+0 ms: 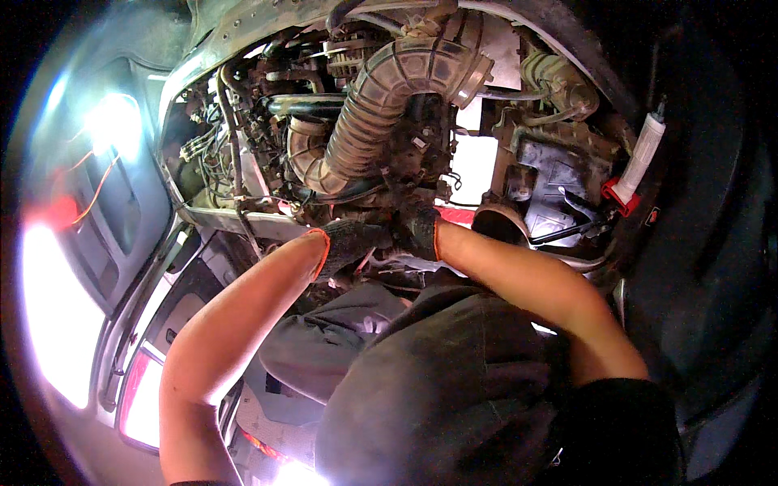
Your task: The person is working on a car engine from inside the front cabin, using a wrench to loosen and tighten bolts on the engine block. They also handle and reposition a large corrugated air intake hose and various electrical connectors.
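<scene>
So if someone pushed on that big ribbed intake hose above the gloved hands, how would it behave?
The ribbed hose would probably flex rather than stay rigid, given its corrugated, curved body. It likely springs back, since both ends look attached. Its dusty surface suggests little slip against the gloved left hand or right hand.

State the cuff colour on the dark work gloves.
Orange cuffs on both dark knit gloves, left hand and right hand; head view shows it.

Both hands, left hand (348,243) beside right hand (417,231), sit below the ribbed intake hose (381,105)
</scene>
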A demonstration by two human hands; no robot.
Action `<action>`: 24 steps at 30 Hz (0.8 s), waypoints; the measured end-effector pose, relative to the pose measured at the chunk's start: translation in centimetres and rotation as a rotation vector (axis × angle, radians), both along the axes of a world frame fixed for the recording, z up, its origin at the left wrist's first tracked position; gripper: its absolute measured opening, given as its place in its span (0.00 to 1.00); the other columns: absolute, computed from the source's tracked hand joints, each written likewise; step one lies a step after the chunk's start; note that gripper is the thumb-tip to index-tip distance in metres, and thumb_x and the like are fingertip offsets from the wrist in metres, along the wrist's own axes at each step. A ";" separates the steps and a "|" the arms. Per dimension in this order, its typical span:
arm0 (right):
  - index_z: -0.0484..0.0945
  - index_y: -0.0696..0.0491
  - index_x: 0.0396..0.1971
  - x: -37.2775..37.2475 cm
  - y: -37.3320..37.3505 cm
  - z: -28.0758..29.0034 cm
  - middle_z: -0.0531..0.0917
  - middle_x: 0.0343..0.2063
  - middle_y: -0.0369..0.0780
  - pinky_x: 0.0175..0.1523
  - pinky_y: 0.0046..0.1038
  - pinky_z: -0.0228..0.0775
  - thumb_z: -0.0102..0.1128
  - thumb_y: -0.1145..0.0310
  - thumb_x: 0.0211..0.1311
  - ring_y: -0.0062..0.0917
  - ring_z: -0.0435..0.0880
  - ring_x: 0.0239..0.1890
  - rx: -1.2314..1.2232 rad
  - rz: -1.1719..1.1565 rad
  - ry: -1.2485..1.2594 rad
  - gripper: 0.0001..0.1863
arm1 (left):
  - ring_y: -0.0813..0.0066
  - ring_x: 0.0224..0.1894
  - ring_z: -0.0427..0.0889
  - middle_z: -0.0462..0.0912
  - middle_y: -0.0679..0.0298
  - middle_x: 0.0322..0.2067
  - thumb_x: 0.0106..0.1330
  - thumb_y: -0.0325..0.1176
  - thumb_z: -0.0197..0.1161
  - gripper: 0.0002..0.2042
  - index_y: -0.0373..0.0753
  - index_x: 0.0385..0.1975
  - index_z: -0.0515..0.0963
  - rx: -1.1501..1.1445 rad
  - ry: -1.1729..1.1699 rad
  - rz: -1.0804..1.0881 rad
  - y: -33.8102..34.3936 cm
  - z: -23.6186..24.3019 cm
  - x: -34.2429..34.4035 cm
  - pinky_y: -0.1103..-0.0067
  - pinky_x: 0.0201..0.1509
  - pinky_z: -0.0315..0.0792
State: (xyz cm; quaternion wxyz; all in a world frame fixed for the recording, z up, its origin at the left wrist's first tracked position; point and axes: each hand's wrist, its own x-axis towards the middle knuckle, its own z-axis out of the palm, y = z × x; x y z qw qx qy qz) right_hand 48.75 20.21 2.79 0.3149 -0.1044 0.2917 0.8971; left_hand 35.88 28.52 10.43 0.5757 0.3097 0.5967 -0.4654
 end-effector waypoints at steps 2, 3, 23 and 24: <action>0.79 0.48 0.53 -1.1 -1.0 -1.0 0.86 0.41 0.37 0.38 0.34 0.78 0.47 0.37 0.68 0.28 0.84 0.39 0.015 0.004 -0.111 0.31 | 0.76 0.26 0.80 0.83 0.67 0.28 0.67 0.40 0.62 0.09 0.42 0.38 0.82 0.000 0.009 0.003 -0.3 -0.3 -0.3 0.77 0.26 0.75; 0.79 0.49 0.52 -1.4 -1.4 -1.4 0.86 0.41 0.37 0.39 0.33 0.79 0.44 0.35 0.69 0.29 0.85 0.39 0.022 0.004 -0.170 0.33 | 0.76 0.26 0.80 0.83 0.67 0.28 0.67 0.40 0.62 0.09 0.42 0.38 0.82 -0.005 0.013 0.021 -0.3 -0.5 0.0 0.78 0.26 0.75; 0.80 0.49 0.50 0.4 -1.6 -0.9 0.85 0.43 0.39 0.45 0.35 0.79 0.60 0.40 0.63 0.31 0.84 0.41 -0.083 0.005 -0.174 0.28 | 0.80 0.23 0.75 0.80 0.69 0.26 0.66 0.39 0.58 0.08 0.43 0.32 0.79 -0.175 -0.012 0.756 -1.6 -1.9 2.1 0.82 0.23 0.66; 0.81 0.47 0.48 1.5 -1.4 -0.2 0.85 0.41 0.37 0.42 0.33 0.79 0.60 0.42 0.63 0.31 0.84 0.39 -0.100 0.046 -0.135 0.25 | 0.80 0.22 0.75 0.80 0.69 0.25 0.66 0.39 0.58 0.08 0.43 0.31 0.79 -0.165 0.019 0.790 -2.0 -2.0 2.3 0.81 0.21 0.66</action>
